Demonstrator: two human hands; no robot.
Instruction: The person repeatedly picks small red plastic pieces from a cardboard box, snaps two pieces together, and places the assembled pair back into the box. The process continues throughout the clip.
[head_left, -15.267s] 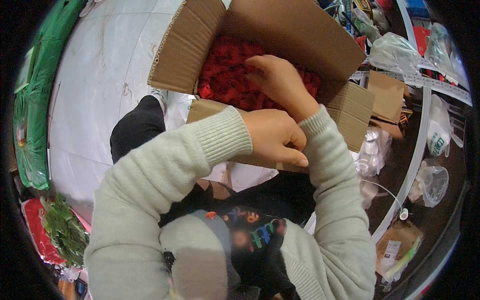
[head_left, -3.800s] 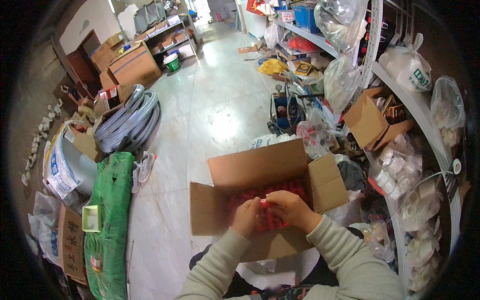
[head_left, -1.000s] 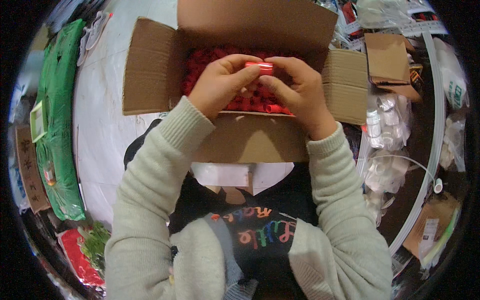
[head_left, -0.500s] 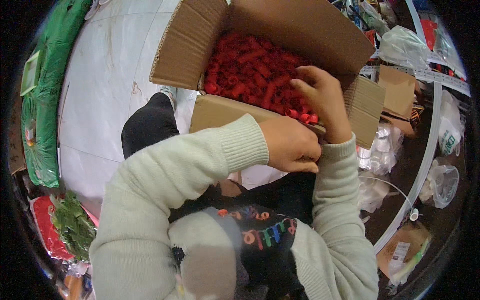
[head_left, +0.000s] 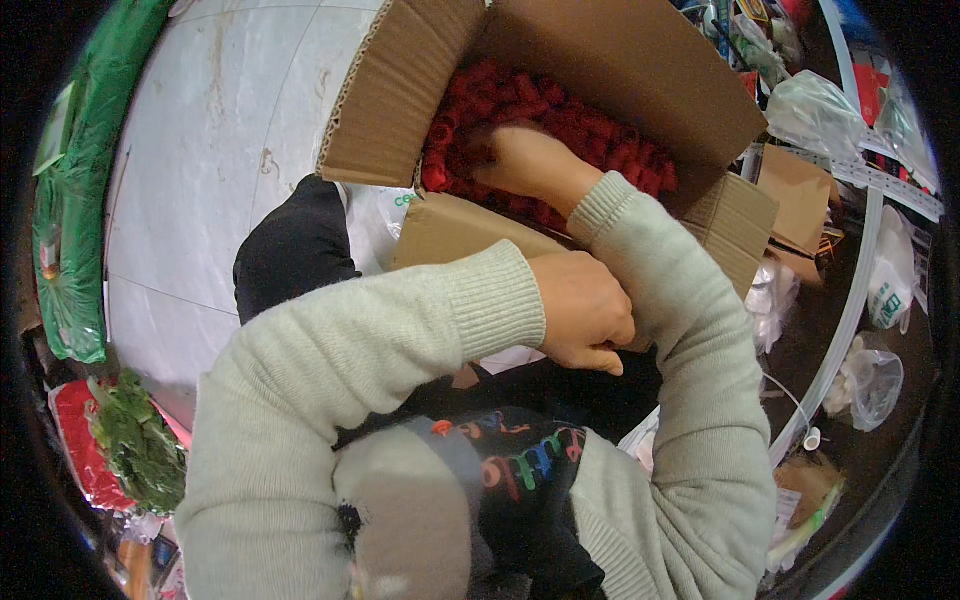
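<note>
An open cardboard box is full of small red tubes. My right hand reaches into it, over the left part of the pile; its fingers are blurred, so what they touch is unclear. My left hand is outside, just in front of the near flap. Its fingers are curled under with the thumb close by, and the back of the hand hides whatever may be in them.
Left, a long green plastic-wrapped bundle lies on the pale tiled floor. Green leaves rest near a red package. To the right are a metal shelf edge, clear plastic bags and cardboard pieces.
My right hand has moved left and deeper over the red tubes from the box's right side. The left hand stays in nearly the same place. The view has shifted slightly.
</note>
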